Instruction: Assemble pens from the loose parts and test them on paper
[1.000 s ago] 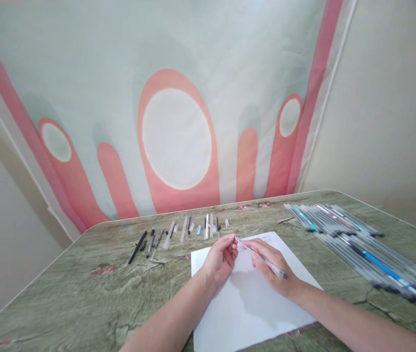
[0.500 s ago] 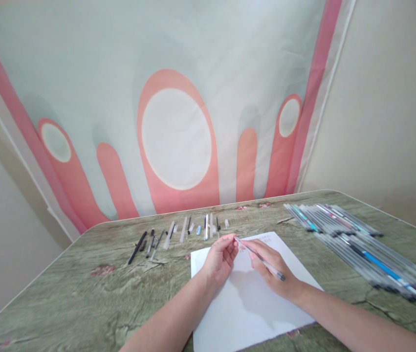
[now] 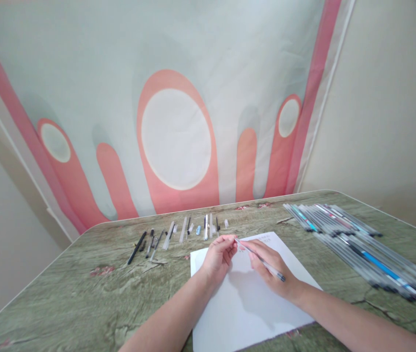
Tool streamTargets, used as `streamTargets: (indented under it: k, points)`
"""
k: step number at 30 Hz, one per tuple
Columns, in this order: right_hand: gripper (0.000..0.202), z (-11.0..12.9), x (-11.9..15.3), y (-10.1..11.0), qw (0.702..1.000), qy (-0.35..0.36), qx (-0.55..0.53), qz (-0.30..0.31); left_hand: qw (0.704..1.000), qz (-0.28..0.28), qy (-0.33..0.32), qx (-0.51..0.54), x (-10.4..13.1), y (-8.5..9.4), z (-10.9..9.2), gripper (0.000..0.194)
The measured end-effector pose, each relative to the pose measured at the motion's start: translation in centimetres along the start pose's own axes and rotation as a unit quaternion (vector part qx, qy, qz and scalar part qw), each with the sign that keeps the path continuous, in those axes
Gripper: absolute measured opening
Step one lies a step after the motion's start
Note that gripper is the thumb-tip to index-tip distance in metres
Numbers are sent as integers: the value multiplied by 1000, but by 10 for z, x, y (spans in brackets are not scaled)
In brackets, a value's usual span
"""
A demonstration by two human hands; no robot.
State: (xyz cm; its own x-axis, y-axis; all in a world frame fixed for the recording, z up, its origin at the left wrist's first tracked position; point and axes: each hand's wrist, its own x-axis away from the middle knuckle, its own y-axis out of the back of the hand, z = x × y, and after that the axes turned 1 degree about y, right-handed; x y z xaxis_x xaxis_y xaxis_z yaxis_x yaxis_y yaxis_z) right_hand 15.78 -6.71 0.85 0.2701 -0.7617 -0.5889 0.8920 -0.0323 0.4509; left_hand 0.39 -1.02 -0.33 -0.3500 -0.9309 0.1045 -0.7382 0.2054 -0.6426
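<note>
A clear-barrelled pen [image 3: 272,270] with a dark end lies slanted in my right hand [image 3: 271,268], whose fingers are closed round it. Its front end points up and left to the fingertips of my left hand [image 3: 220,255]. That hand is curled, with thumb and fingers pinched at the pen's tip; whether a small part sits between them is too small to tell. Both hands are above a white sheet of paper [image 3: 251,313], which bears some faint writing near its far edge, partly covered by my right hand.
Several pens and refills [image 3: 372,259] lie in rows at the right of the wood-patterned table [image 3: 94,303]. Loose pen parts, among them a black pen [image 3: 137,248], a clear tube [image 3: 183,230] and a light blue cap [image 3: 198,230], are spread along the far left. A printed cloth [image 3: 178,137] hangs behind.
The fingers of my left hand have curled in slightly more at the pen's tip. My right hand and the pen have hardly moved.
</note>
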Motion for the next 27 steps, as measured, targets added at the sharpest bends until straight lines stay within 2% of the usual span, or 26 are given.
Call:
streamTargets:
  k: [5,9,13,19,23,27]
  points:
    - [33,-5,-2,0,999,-30,-8,-18,990,-11,-74,-123,0,0,3,19]
    - [34,-10,-2,1,998,-47,-18,-43,965,-31,-112,-235,-1,0,5,26]
    - [34,-10,-1,1,998,-54,-23,-36,941,-32,-143,-306,2,-1,2,24]
    - [33,-9,0,2,998,-48,-23,-27,923,-21,-173,-342,9,-7,-8,23]
    - [32,-10,0,1,998,-48,-19,-28,934,-24,-164,-317,8,-7,-7,21]
    - [31,-9,-1,0,997,-69,-28,-24,956,-52,-121,-261,2,-3,2,24]
